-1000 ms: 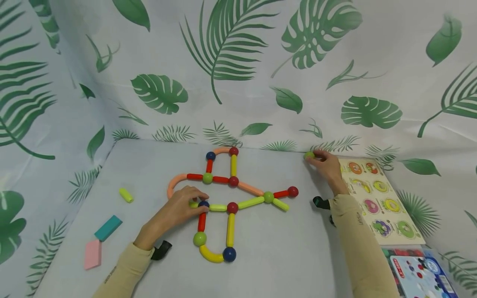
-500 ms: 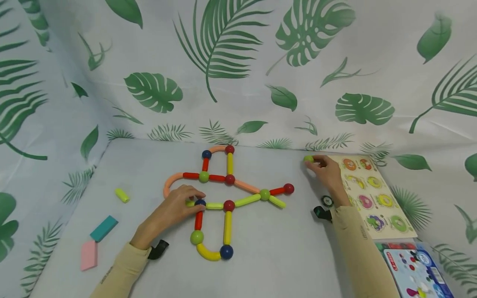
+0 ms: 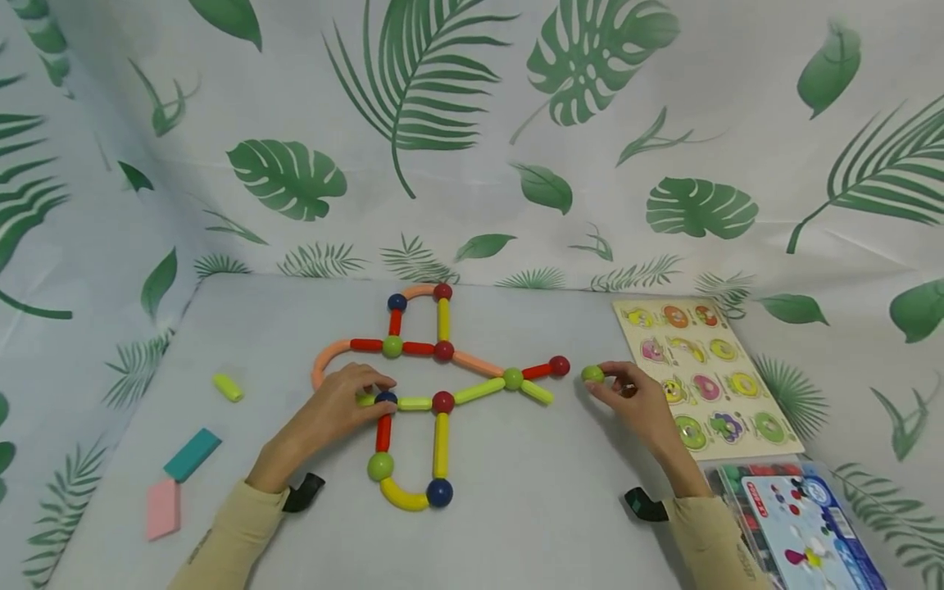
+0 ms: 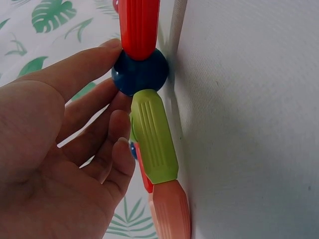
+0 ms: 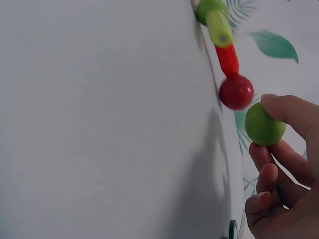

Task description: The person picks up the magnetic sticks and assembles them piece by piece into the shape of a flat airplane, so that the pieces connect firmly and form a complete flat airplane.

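Thumb and fingertips of my left hand (image 3: pixel 335 410) pinch a dark blue ball (image 4: pixel 140 74) in a flat figure of magnetic sticks and balls. A red stick (image 4: pixel 139 27) and a lime green stick (image 4: pixel 155 137) meet at that ball. My right hand (image 3: pixel 642 411) holds a loose green ball (image 5: pixel 264 124) between thumb and fingertips, just right of the figure. Nearest to it is a red ball (image 3: pixel 559 365) at the end of a short red stick (image 3: pixel 537 371). Beside that stick, a lime stick (image 3: pixel 537 392) points out with a bare end.
At the left lie a lone lime stick (image 3: pixel 228 387), a teal block (image 3: pixel 192 454) and a pink block (image 3: pixel 163 509). A fruit picture board (image 3: pixel 708 406) lies at the right, with a box of magnetic pieces (image 3: pixel 804 524) in front of it. Leaf-patterned cloth rises behind the table.
My right hand has brought the green ball from the back right toward the near side, close to the figure's red ball. My left hand stays at the blue ball. The head view has shifted slightly.
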{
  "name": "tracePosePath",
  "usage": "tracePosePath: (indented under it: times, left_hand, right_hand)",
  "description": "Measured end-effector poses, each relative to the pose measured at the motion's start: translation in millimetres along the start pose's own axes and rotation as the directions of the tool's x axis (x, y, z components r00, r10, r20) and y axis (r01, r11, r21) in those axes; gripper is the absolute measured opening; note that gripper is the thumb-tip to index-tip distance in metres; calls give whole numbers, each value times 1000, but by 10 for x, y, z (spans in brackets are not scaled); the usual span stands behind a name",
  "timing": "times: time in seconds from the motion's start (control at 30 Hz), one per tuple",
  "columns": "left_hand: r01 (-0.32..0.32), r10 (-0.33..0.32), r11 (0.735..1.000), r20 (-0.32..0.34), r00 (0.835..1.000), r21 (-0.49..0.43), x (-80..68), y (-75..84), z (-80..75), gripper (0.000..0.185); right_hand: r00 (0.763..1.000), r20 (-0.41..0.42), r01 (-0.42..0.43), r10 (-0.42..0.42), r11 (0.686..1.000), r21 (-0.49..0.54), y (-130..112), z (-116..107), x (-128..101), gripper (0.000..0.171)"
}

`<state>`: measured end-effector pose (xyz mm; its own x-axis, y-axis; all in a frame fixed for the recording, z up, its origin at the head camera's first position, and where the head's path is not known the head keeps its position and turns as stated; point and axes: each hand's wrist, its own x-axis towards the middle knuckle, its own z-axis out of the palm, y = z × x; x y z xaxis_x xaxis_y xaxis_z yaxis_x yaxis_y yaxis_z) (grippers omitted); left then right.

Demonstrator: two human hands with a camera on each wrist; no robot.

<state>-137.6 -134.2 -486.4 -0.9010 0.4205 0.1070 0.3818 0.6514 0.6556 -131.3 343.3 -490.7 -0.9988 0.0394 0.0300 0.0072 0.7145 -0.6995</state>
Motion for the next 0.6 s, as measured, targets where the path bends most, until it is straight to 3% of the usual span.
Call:
tracePosePath:
  times: [0.27,0.6]
  left_hand:
    - [-7,7,1000,-3,1000,-3,7,-1,-8,35]
    - [-9,9,1000,7,1000,-17,-2,17,-34,35]
  right_hand:
    - [997,72,37,-37,999,3,-92,187,-296,37]
    - [996,78,41,-40,999,-4,-185,356,-281,39]
